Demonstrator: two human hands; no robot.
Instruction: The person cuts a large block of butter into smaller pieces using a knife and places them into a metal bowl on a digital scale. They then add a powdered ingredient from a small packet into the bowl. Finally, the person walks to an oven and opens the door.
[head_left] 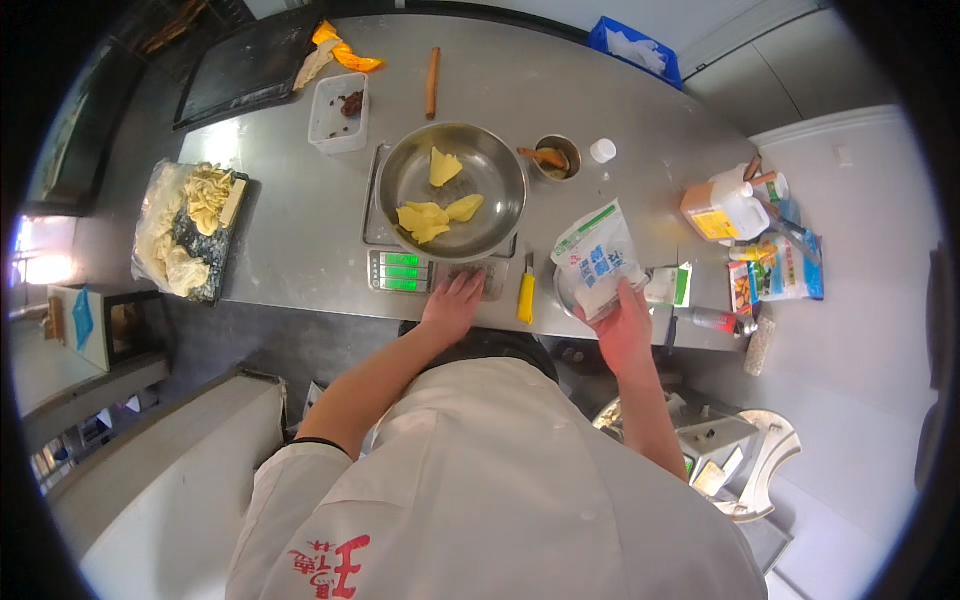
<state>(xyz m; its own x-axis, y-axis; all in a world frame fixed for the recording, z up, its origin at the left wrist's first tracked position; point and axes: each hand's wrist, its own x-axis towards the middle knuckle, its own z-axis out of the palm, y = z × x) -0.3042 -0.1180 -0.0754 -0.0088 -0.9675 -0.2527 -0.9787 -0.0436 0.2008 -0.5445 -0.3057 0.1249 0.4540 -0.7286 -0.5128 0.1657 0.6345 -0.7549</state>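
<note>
My left hand [453, 305] rests on the keypad of a digital scale [403, 272] with a lit green display, its fingers stretched out and holding nothing. On the scale stands a wide steel bowl [500, 215] with several pale yellow pieces of what looks like butter [424, 220] in it. My right hand [622, 325] grips a white plastic bag [600, 262] with blue print and a green top edge. The bag is tilted over a round metal bowl [566, 296], which it partly hides. A yellow-handled knife [526, 296] lies between my hands.
Beyond the steel bowl are a rolling pin [433, 84], a clear tub [338, 113] with dark bits and a small metal pot [556, 158]. A dough-laden tray [206, 235] sits left. Jugs [725, 210], packets [790, 272] and a spray can [724, 321] crowd the right edge.
</note>
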